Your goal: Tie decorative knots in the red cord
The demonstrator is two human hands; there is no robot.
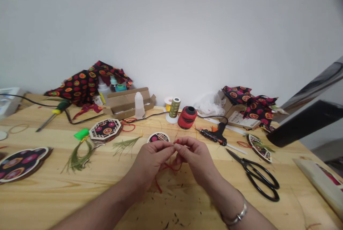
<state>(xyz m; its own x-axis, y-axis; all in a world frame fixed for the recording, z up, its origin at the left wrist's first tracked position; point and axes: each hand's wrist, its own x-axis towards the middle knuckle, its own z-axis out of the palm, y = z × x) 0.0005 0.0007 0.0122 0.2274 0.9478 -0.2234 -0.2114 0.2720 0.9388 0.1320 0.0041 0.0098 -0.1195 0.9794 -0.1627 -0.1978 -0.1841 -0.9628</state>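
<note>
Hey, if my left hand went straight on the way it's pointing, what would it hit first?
Most likely your right hand: it sits just ahead of your left hand, perhaps already touching, though the exact gap in depth is unclear.

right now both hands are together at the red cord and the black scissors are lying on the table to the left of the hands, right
Not quite: the black scissors lie on the table to the right of the hands, as the head view shows. The left hand and right hand are indeed together at the red cord.
</note>
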